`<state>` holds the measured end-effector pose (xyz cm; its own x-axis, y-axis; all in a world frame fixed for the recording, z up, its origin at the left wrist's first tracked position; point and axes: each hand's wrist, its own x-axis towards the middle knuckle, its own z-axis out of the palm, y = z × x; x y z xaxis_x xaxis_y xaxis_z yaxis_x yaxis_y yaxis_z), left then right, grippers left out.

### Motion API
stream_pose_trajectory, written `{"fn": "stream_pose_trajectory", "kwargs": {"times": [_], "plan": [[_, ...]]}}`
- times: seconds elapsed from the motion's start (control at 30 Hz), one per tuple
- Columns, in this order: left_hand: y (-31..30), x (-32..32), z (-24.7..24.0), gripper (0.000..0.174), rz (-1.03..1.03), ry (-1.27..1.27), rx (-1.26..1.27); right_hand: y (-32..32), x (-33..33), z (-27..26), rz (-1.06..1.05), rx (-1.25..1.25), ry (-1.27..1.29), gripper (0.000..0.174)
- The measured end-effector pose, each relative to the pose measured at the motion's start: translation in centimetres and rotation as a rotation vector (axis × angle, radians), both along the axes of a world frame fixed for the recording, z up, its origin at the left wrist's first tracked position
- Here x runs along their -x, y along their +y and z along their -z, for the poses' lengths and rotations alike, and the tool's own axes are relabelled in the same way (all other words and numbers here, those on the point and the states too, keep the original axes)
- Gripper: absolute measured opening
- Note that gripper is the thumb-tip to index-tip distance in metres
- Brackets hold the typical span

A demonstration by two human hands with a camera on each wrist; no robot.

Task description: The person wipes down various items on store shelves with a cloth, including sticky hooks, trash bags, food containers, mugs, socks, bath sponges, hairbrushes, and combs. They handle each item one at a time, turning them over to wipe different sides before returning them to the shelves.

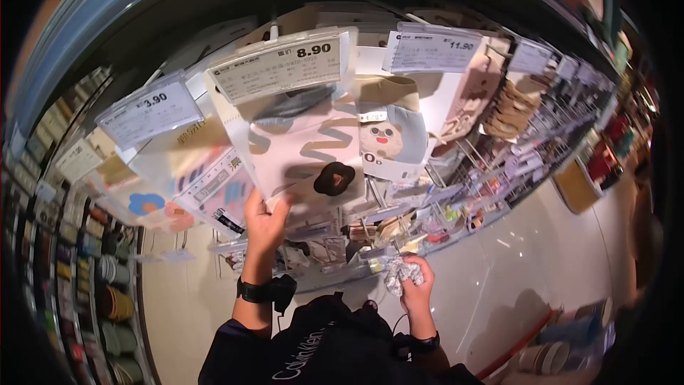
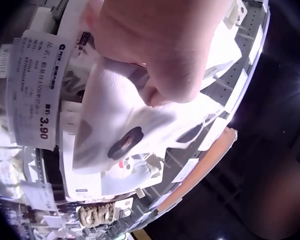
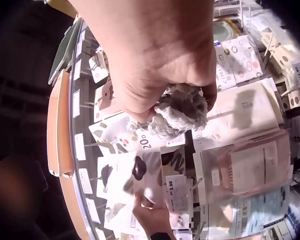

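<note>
In the head view the left hand (image 1: 267, 224) pinches the lower edge of a pale pack (image 1: 292, 160) with brown wavy stripes and a dark flower, hanging behind an 8.90 price tag (image 1: 285, 68). The left wrist view shows that hand (image 2: 150, 40) over the pack (image 2: 107, 110), its surface bent. Lower right in the head view, the right hand (image 1: 419, 289) grips a crumpled grey-white wad (image 1: 403, 275), apart from the rack. Close up in the right wrist view, the fingers of the right hand (image 3: 160, 65) curl round the wad (image 3: 177, 112).
A blue pack with a cartoon face (image 1: 385, 135) hangs beside the pale one, under an 11.90 tag (image 1: 433, 50). A 3.90 tag (image 1: 151, 108) and more packs hang to the left. Stocked shelves (image 1: 78, 271) stand at far left; containers (image 1: 548, 356) are at lower right.
</note>
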<state>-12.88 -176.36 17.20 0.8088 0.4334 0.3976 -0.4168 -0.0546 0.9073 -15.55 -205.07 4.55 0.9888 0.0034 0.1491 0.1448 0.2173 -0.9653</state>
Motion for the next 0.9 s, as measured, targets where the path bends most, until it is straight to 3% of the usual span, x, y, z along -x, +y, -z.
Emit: {"fn": "stream_pose_trajectory", "kwargs": {"times": [0.1, 0.23, 0.33, 0.4, 0.47, 0.53, 0.57, 0.6, 0.67, 0.73, 0.77, 0.8, 0.87, 0.9], "plan": [[-0.4, 2.2, -0.4, 0.036, 0.007, -0.175, 0.047, -1.1, -2.4, 1.6, -0.047, -0.017, -0.140, 0.023], [-2.0, 5.5, -1.3, 0.041, 0.107, -0.087, 0.172, -1.1, -4.2, 1.5, -0.064, -0.109, -0.140, 0.032], [-1.2, 7.7, 0.0, 0.040, 0.218, 0.068, -0.033, -1.8, -3.3, -3.3, 0.052, 0.005, -0.370, 0.021], [-2.2, 8.1, 1.5, 0.039, 0.149, 0.236, 0.007, -1.0, -1.7, -5.3, 0.435, -0.001, -0.573, 0.029], [-3.8, 7.6, 2.3, 0.046, 0.287, 0.234, -0.004, -2.9, 2.6, 1.1, 0.133, -0.033, -0.163, 0.032], [-5.2, 7.0, 2.4, 0.050, 0.508, 0.386, 0.197, 3.0, 2.4, -10.2, 0.207, 0.510, -1.019, 0.036], [-5.6, 6.8, 3.4, 0.050, 0.554, 0.405, 0.210, 5.0, 2.6, -10.4, 0.142, 0.673, -0.986, 0.040], [-5.7, 6.6, 4.7, 0.049, 0.629, 0.261, 0.117, 6.5, 2.6, -9.9, 0.076, 0.831, -0.947, 0.044], [-5.1, 6.2, 5.8, 0.048, 0.745, 0.090, 0.031, 8.8, 1.2, -8.2, 0.246, 0.751, -1.038, 0.049], [-4.6, 6.7, 6.4, 0.046, 0.807, 0.261, -0.195, 7.9, 1.0, -9.6, 0.412, 0.800, -0.943, 0.052], [-4.9, 7.8, 7.4, 0.046, 0.862, 0.319, -0.005, 8.2, 1.1, -9.3, 0.427, 0.830, -0.924, 0.052], [-5.0, 8.0, 7.3, 0.039, 0.795, 0.202, -0.119, 8.6, 1.5, -8.8, 0.421, 0.823, -0.853, 0.055], [-4.0, 8.4, 6.7, 0.040, 0.680, 0.349, -0.137, 9.4, 1.9, -8.1, 0.419, 0.795, -0.744, 0.060], [-3.4, 7.4, 7.5, 0.046, 0.591, 0.049, -0.199, 10.9, 4.0, -6.5, 0.190, 0.798, -0.694, 0.066]]}}
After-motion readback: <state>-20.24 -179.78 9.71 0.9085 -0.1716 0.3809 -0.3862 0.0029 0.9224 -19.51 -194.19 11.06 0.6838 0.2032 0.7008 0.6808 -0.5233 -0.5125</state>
